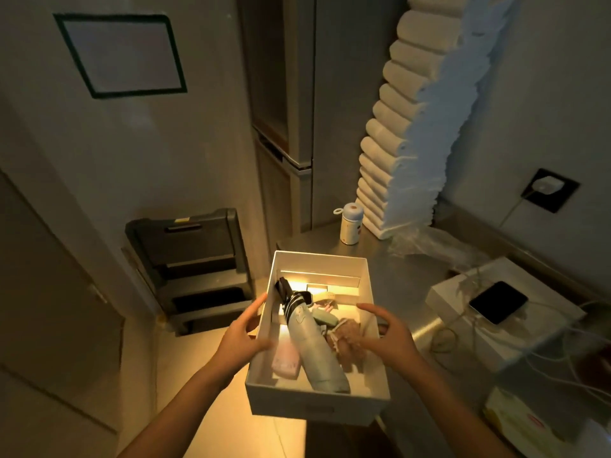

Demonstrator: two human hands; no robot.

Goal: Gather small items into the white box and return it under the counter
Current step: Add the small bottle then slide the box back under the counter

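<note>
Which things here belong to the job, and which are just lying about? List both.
Job: white box; umbrella and pink case inside it; left hand and right hand at its sides.
Lying about: bottle, phone, stack of towels, step stool.

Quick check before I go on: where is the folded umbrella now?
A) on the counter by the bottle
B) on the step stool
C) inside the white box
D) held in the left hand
C: the umbrella lies inside the white box, next to a pink item.
</note>
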